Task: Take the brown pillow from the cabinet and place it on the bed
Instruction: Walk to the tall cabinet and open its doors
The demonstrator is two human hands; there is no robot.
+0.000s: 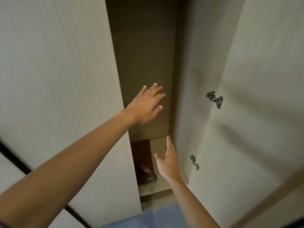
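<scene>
The brown pillow point(144, 163), dark and glossy as if wrapped in plastic, lies on the bottom shelf of the open cabinet point(144, 63), partly hidden behind the left door. My left hand point(145, 104) reaches into the cabinet well above the pillow, fingers spread, holding nothing. My right hand point(167, 160) hovers just right of the pillow, fingers apart and pointing into the cabinet, not touching it.
The pale left cabinet door point(65, 79) stands shut beside the opening. The right door point(263, 96) is swung open, with metal hinges point(214, 99) on it. Blue floor point(158, 216) shows below. The bed is not in view.
</scene>
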